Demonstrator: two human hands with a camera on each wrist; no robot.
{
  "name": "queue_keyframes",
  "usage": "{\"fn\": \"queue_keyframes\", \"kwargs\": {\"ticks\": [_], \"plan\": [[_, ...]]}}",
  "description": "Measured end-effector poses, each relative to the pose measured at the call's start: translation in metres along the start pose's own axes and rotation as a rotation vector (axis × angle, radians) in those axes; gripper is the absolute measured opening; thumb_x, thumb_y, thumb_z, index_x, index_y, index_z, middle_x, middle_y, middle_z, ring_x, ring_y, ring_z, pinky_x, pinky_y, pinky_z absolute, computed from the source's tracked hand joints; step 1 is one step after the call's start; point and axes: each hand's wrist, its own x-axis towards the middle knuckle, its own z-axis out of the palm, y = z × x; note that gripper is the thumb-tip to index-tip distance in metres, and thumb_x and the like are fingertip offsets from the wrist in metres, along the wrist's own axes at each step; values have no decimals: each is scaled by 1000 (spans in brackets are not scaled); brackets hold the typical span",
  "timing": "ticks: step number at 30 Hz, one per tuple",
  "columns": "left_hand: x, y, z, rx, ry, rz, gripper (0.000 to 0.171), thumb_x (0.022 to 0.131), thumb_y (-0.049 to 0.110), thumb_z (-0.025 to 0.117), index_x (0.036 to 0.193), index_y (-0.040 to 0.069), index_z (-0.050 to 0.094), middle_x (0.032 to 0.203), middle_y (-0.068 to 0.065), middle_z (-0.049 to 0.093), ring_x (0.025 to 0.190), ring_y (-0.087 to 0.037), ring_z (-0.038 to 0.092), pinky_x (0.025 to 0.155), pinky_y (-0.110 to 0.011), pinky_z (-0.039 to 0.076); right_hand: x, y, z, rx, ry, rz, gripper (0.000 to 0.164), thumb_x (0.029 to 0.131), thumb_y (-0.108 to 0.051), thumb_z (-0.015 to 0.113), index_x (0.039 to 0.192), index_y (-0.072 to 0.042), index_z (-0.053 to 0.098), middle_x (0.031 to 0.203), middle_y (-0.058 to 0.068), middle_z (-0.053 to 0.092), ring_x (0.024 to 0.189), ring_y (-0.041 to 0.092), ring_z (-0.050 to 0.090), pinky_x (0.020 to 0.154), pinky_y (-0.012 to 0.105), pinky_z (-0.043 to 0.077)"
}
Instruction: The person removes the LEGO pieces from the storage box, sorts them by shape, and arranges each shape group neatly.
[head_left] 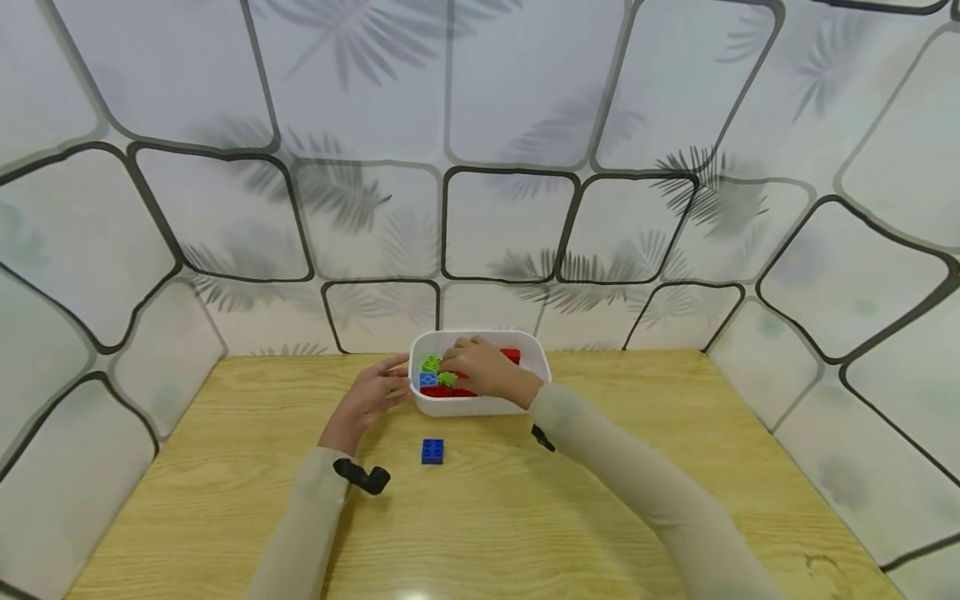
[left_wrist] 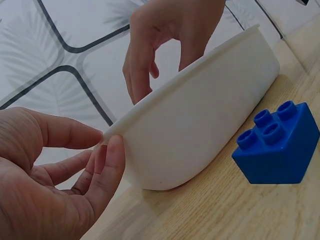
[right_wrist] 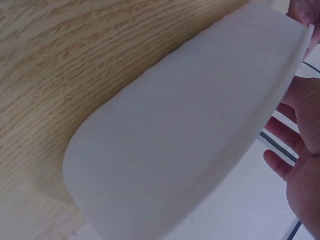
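Observation:
At the left end of a white plastic bin [head_left: 480,407], my left hand [head_left: 369,393] has its fingers stretched out. In the left wrist view, its fingertips are right at the bin's rim and outer wall. My right hand [head_left: 483,367] reaches down into the bin from the right, above toy building bricks. Its fingertips are hidden behind the wall in both wrist views, so I cannot tell whether they hold a brick. Around them lie green bricks [head_left: 431,364], a light blue brick [head_left: 427,379] and red bricks [head_left: 510,356]. A dark blue brick [head_left: 432,451] sits on the table, studs up.
The bin stands on a light wood-grain table [head_left: 480,517] near its back edge. Close behind rises a pale wall [head_left: 495,225] with dark outlines and leaf prints, continuing down both sides. Dark straps with small devices [head_left: 363,477] sit on the wrists.

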Motion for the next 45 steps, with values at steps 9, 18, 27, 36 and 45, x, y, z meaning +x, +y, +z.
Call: {"fn": "queue_keyframes", "kwargs": {"ticks": [9, 18, 27, 36, 45], "plan": [[-1, 1, 1, 6, -5, 0, 58, 104, -1, 49, 159, 7, 34, 150, -23, 42, 107, -15, 61, 95, -30, 57, 7, 1, 8, -72, -46, 0, 32, 94, -13, 72, 125, -17, 74, 126, -1, 72, 120, 21, 58, 103, 42, 46], [-1, -2, 1, 13, -4, 1, 57, 104, 0, 50, 158, 6, 35, 147, -21, 46, 109, -16, 60, 97, -32, 56, 9, 2, 12, -65, -100, 16, 34, 96, -10, 68, 129, -19, 72, 129, -1, 71, 122, 21, 58, 102, 41, 45], [-1, -1, 0, -10, -9, 4, 58, 103, 0, 52, 159, 5, 33, 132, -12, 54, 104, -13, 60, 94, -31, 57, 12, 3, 18, -107, -100, -2, 37, 96, -7, 67, 130, -21, 71, 129, -3, 71, 122, 20, 59, 101, 39, 48], [-7, 0, -1, -41, -26, 36, 60, 100, 1, 57, 156, 4, 38, 126, -9, 57, 103, -14, 60, 88, -27, 58, 11, 3, 18, -100, -102, 5, 36, 98, -5, 64, 129, -20, 72, 128, -1, 71, 123, 21, 58, 104, 41, 47], [-2, -1, 2, -9, 9, 3, 59, 102, -1, 52, 158, 5, 34, 134, -14, 52, 109, -17, 58, 100, -33, 55, 9, 5, 17, -84, -81, 18, 32, 96, -4, 65, 124, -18, 75, 124, -1, 72, 121, 21, 60, 102, 39, 48]]}}
